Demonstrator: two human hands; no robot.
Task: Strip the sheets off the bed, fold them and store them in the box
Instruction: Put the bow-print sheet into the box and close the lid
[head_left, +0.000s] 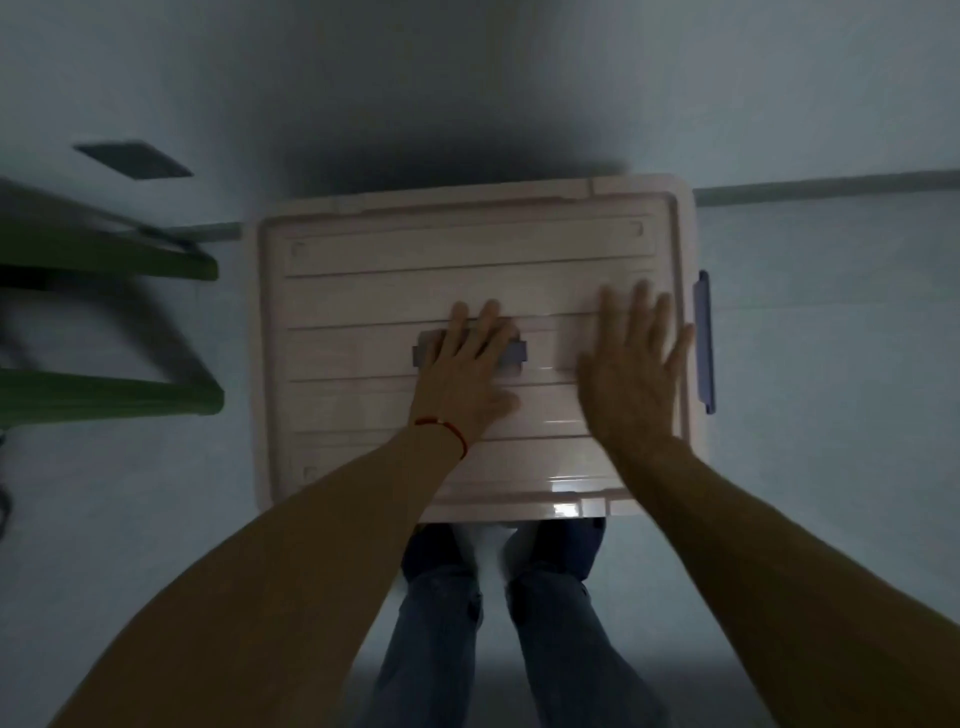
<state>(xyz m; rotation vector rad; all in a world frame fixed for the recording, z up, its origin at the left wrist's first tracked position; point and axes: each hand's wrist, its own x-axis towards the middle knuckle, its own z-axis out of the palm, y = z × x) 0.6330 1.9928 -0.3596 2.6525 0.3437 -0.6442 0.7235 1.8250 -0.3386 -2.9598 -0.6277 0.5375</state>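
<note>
Both the left hand and right hand press flat on the box lid at frame centre, so storing looks nearly finished.

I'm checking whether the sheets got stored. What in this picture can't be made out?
- Inside of the box, head view: the closed lid hides it, so no sheets show.
- Grey handle on the lid: the left hand covers its middle.
- Green furniture: blurred and cut off by the left edge.
</note>
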